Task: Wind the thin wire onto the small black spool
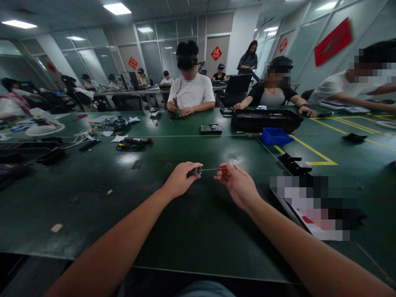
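My left hand (179, 180) is closed round a small dark spool (196, 170) whose grey end faces right. A thin wire (210, 169) runs from the spool to my right hand (236, 181), which pinches the wire's far end between its fingertips. Both hands hover just above the dark green table (123, 194), about a hand's width apart, near the middle of the view.
A blurred flat package (312, 210) lies right of my right hand, with a black part (295, 163) beyond it. Farther back stand a blue bin (275, 136), a long black tray (266, 119), a circuit board (210, 129) and black cables (131, 144). Several people sit across the table.
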`<state>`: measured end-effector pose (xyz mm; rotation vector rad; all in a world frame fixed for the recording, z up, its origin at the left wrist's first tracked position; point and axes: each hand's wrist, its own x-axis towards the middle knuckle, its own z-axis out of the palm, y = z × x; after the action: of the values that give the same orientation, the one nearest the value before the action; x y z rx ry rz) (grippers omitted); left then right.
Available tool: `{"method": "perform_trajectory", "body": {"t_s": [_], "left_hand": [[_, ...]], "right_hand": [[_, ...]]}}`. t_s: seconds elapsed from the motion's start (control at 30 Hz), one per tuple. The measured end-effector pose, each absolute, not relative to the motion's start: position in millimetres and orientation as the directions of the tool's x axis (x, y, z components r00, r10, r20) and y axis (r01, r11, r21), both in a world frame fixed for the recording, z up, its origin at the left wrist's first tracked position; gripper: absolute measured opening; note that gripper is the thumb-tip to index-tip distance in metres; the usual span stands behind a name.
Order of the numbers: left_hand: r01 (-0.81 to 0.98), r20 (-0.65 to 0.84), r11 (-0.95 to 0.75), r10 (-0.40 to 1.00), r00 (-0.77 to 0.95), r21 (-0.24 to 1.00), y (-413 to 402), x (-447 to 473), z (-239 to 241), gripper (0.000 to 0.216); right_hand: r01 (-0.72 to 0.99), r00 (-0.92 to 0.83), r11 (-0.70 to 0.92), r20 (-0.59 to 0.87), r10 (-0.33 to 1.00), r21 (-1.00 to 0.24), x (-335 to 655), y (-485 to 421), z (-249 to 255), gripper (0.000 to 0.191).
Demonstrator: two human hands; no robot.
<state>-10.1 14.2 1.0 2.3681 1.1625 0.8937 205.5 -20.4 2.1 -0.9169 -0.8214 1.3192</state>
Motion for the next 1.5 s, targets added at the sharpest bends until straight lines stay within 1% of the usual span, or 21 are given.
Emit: {"method": "perform_trajectory", "body": {"t_s": [0.07,0.13,0.27,0.4,0.53,0.7,0.8,0.9,1.03,1.17,1.27,1.37,1.5], "left_hand": [[0.594,0.378,-0.626,0.779,0.500,0.504,16,-11,2,0.035],[0.626,0.341,-0.611,0.791,0.508,0.484,16,-11,2,0.035],[0.662,0.280,-0.556,0.829,0.484,0.502,16,-10,0,0.036],[0.659,0.252,-0.506,0.858,0.447,0.556,14,-9,-1,0.032],[0.619,0.238,-0.463,0.879,0.414,0.634,12,-7,-1,0.026],[0.587,0.230,-0.428,0.895,0.383,0.687,6,-2,3,0.038],[0.607,0.187,-0.393,0.908,0.375,0.690,0,7,11,0.037],[0.637,0.162,-0.432,0.884,0.438,0.638,-2,24,17,0.032],[0.617,0.214,-0.606,0.779,0.590,0.502,2,53,18,0.017],[0.667,0.148,-0.679,0.726,0.672,0.306,13,79,12,0.032],[0.687,0.075,-0.700,0.709,0.701,0.194,22,92,7,0.037],[0.687,0.049,-0.711,0.700,0.713,0.150,28,99,5,0.034],[0.704,0.047,-0.686,0.722,0.691,0.184,34,97,8,0.027]], "right_hand": [[-0.450,0.113,-0.006,-0.064,0.992,-0.893,207,-18,1,0.029],[-0.386,0.182,0.022,-0.052,0.982,-0.922,209,-15,-2,0.028],[-0.194,0.264,0.110,0.056,0.963,-0.975,211,-14,-6,0.031],[-0.040,0.303,0.168,0.148,0.941,-0.985,212,-16,-6,0.034],[0.001,0.330,0.209,0.198,0.923,-0.978,215,-14,-7,0.029],[0.004,0.452,0.269,0.241,0.859,-0.963,219,-11,-6,0.026],[0.058,0.479,0.328,0.314,0.820,-0.943,220,-14,1,0.027],[0.077,0.450,0.370,0.363,0.816,-0.926,218,-19,7,0.027],[0.065,0.400,0.379,0.372,0.837,-0.923,216,-22,9,0.027],[0.112,0.404,0.374,0.386,0.830,-0.921,217,-22,7,0.027],[0.089,0.403,0.378,0.380,0.833,-0.922,218,-21,7,0.028],[0.064,0.405,0.387,0.378,0.832,-0.920,217,-21,7,0.027],[0.060,0.407,0.388,0.378,0.832,-0.920,216,-22,8,0.027]]}}
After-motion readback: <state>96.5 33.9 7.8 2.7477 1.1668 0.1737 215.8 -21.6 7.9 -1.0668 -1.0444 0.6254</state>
